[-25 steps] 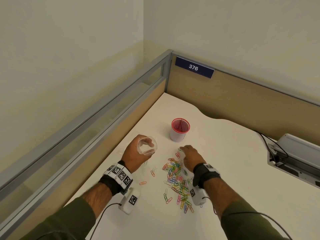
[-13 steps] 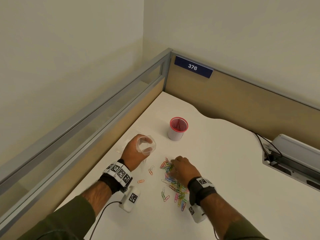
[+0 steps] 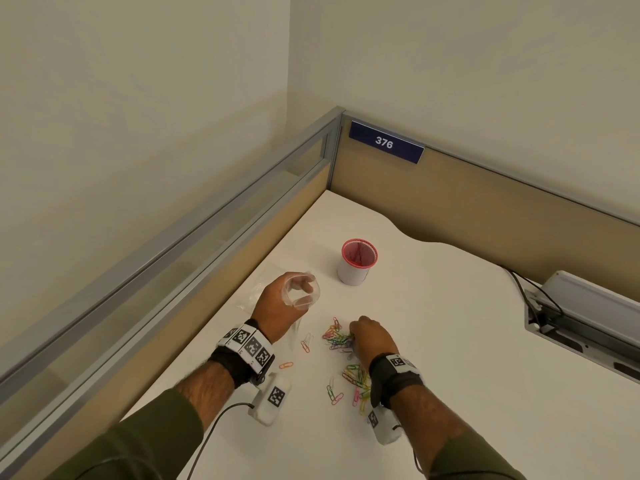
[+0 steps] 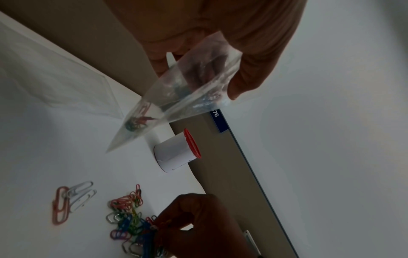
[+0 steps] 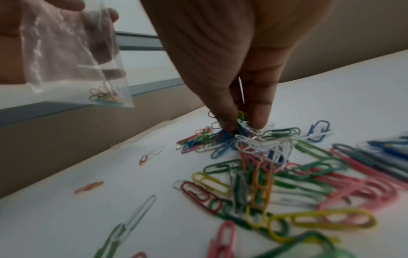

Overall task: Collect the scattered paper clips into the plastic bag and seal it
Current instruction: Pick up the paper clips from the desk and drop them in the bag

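Coloured paper clips [image 3: 348, 362] [image 5: 276, 171] [image 4: 130, 214] lie scattered in a loose heap on the white desk [image 3: 450, 341]. My right hand [image 3: 370, 336] [image 5: 240, 122] is down on the heap, its fingertips [image 5: 258, 122] pinching a small bunch of clips. My left hand [image 3: 284, 299] [image 4: 220, 57] holds a small clear plastic bag [image 3: 301, 294] [image 4: 176, 104] [image 5: 73, 61] above the desk, mouth held open by the fingers. A few clips sit in the bag's bottom corner.
A white cup with a red mesh rim [image 3: 356, 261] [image 4: 176, 150] stands behind the heap. A second clear bag [image 4: 55, 83] lies flat at the left near the partition [image 3: 207, 258]. A cable tray with wires [image 3: 581, 323] is at the right.
My right hand has drawn back from beside the cup toward me onto the heap and closed its fingertips on clips. The left hand keeps the bag where it was.
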{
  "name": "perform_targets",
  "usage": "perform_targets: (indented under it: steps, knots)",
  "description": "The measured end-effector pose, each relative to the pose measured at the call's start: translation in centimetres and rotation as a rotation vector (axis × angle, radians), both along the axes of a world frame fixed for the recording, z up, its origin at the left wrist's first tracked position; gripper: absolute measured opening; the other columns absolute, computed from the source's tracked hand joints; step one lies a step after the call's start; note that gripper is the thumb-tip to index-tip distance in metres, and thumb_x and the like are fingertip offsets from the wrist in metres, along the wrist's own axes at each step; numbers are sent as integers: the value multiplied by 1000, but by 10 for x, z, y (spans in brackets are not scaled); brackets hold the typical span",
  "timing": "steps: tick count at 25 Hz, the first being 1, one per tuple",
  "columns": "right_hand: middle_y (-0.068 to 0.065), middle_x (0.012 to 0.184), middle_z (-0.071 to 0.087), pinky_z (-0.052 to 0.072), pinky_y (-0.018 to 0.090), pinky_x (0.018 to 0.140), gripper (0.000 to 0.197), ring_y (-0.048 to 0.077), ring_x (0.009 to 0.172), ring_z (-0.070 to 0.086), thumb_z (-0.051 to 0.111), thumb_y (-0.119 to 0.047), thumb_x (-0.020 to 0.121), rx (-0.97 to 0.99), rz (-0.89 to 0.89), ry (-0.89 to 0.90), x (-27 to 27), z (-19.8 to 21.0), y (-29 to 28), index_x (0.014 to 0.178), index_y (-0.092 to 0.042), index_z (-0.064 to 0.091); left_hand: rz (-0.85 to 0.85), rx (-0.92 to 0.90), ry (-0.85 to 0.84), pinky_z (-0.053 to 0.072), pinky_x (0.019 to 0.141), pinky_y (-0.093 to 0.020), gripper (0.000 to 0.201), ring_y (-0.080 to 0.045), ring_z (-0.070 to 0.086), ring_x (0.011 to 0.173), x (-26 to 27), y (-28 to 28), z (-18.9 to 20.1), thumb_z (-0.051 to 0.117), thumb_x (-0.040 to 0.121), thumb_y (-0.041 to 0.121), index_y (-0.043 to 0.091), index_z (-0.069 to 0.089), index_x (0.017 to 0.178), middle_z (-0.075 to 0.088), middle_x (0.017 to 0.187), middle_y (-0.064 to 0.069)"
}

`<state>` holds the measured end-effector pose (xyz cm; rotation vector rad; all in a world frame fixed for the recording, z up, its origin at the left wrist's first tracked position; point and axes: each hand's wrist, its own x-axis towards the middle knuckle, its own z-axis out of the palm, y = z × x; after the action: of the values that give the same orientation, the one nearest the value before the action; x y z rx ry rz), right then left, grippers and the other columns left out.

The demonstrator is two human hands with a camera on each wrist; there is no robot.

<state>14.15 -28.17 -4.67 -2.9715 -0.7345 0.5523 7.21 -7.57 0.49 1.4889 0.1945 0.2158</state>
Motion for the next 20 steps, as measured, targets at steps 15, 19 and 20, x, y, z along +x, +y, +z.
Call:
perform_targets:
  steps: [15,19,20]
  knots:
    - [-4,83,69,51,14,72,10,7,75,65,71,-9,83,925,-334,-11,-4,140,28,92,-12,74,2,148,5,53,97,-39,39,-24,66,106,5,-21,-1,76,69,25,12,65,103,71,105,-8]
    - [-2,92,69,52,20,77,10,11,83,63,65,-11,87,804,-151,-74,-18,148,63,93,-12,72,-13,309,33,51,85,-17,36,-6,65,97,11,-25,1,79,78,7,25,59,101,67,98,9]
    - [2,95,69,54,26,79,10,16,86,64,64,-12,87,730,-111,-93,-20,147,68,94,-12,72,-4,362,41,49,78,-9,36,-4,64,93,10,-26,4,79,79,5,24,58,101,65,96,11]
